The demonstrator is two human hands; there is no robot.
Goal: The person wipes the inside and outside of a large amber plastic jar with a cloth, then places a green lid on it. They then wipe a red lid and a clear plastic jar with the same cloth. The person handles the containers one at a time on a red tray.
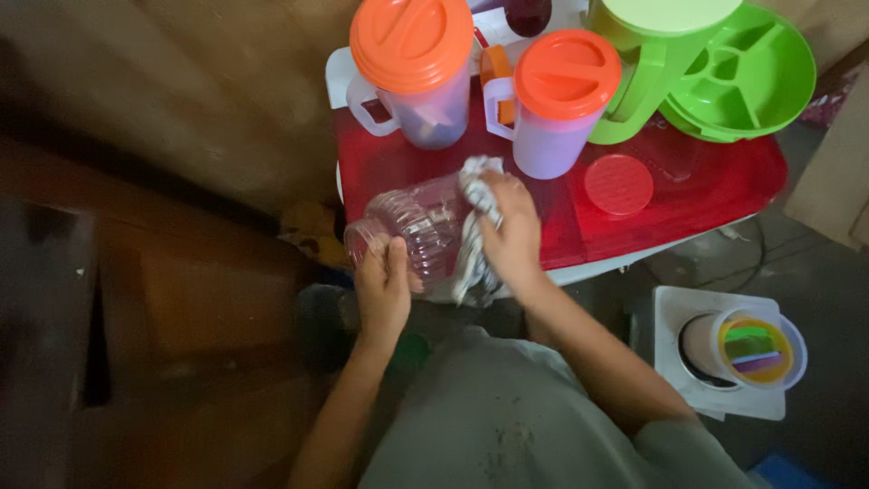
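My left hand grips the open end of a clear ribbed plastic jar, which lies tilted on its side above the edge of a red tray. My right hand presses a white and grey cloth against the jar's other end. The cloth hangs down between my two hands.
On the red tray stand two clear jugs with orange lids, a green jug, a green divided dish and a loose red lid. A round tub of coloured items sits on a white stool at lower right.
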